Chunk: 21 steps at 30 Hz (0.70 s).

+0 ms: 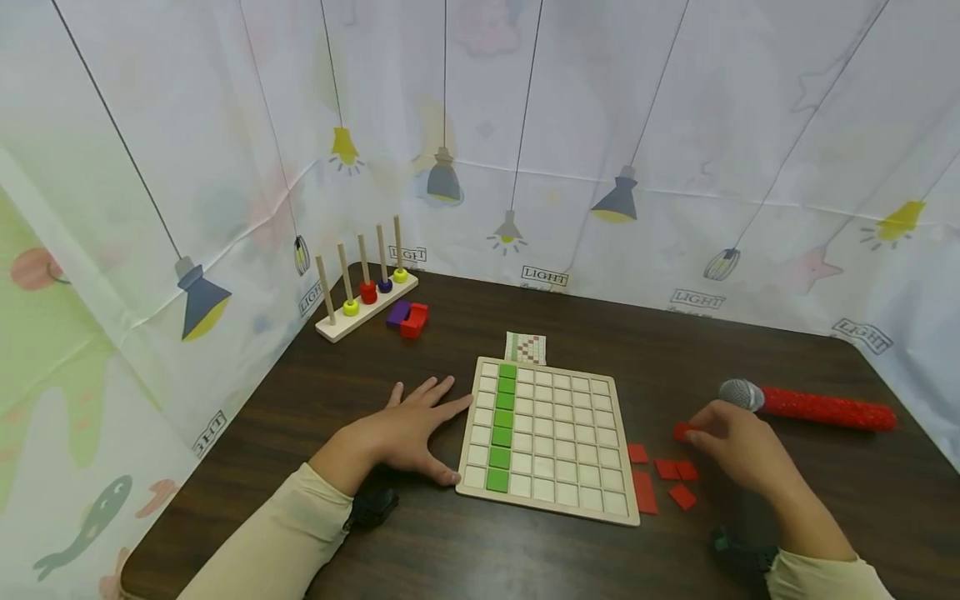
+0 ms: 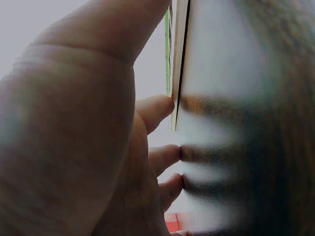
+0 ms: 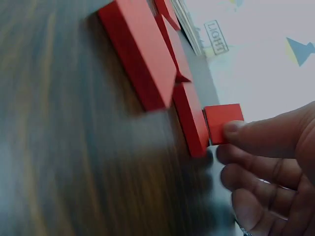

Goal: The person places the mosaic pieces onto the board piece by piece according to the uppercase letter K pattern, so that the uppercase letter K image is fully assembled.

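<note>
**Hands at a gridded wooden board**

The left hand [image 1: 408, 429] lies flat on the bench [image 1: 450, 550], fingers [image 1: 442, 390] spread, touching the board [image 1: 551, 437] at its 9 o'clock edge. The right hand [image 1: 738, 446] pinches one red tile [image 1: 682, 431] at the board's 3 o'clock side, above loose red tiles [image 1: 671, 479]. A green tile column [image 1: 501, 425] fills the second file.

A red-handled microphone [image 1: 813, 406] is lying just beyond the right fingertips, while a peg rack [image 1: 365, 292] is standing far past the left fingers.

Left hand [image 2: 74, 147] fingertips (blurred) touch the wooden board [image 2: 178, 64] edge.
</note>
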Each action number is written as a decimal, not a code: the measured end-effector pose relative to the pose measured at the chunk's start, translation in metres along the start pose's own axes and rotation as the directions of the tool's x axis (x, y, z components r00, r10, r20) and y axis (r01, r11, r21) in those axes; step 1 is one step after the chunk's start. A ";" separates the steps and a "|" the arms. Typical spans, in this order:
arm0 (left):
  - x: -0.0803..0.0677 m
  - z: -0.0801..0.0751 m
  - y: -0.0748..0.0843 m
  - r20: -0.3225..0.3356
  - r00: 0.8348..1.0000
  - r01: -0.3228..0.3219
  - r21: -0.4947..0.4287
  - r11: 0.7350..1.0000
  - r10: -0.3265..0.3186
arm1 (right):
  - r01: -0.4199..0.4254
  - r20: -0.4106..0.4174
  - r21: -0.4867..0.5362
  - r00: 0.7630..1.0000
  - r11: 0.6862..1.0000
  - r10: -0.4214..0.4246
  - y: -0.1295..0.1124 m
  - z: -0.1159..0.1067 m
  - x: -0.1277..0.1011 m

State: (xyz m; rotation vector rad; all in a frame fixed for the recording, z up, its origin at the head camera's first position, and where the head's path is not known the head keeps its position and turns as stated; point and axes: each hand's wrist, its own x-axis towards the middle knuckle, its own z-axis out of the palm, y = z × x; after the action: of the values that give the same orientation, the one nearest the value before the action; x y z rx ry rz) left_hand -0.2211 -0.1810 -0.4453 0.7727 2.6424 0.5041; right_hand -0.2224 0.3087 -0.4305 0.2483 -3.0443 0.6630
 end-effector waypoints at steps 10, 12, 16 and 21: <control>0.000 -0.003 0.004 -0.003 1.000 -0.009 -0.010 1.000 0.009 | -0.021 -0.003 0.189 1.000 0.982 0.022 -0.022 0.011 0.027; -0.001 -0.003 0.004 -0.001 1.000 -0.006 -0.009 1.000 0.006 | -0.030 0.028 0.243 0.999 0.970 0.024 -0.029 0.015 0.037; -0.001 -0.003 0.004 0.000 1.000 0.001 -0.012 1.000 -0.001 | -0.022 0.080 0.366 0.997 0.930 -0.008 -0.044 0.023 0.059; -0.002 -0.003 0.005 0.002 1.000 0.001 -0.017 1.000 -0.001 | -0.020 0.127 0.422 0.991 0.906 -0.038 -0.063 0.031 0.079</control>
State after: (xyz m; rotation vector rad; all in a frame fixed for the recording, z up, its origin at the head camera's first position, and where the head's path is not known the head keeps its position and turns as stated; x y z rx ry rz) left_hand -0.2184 -0.1789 -0.4398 0.7665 2.6325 0.5249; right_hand -0.2895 0.2275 -0.4287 0.3220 -2.9763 1.3579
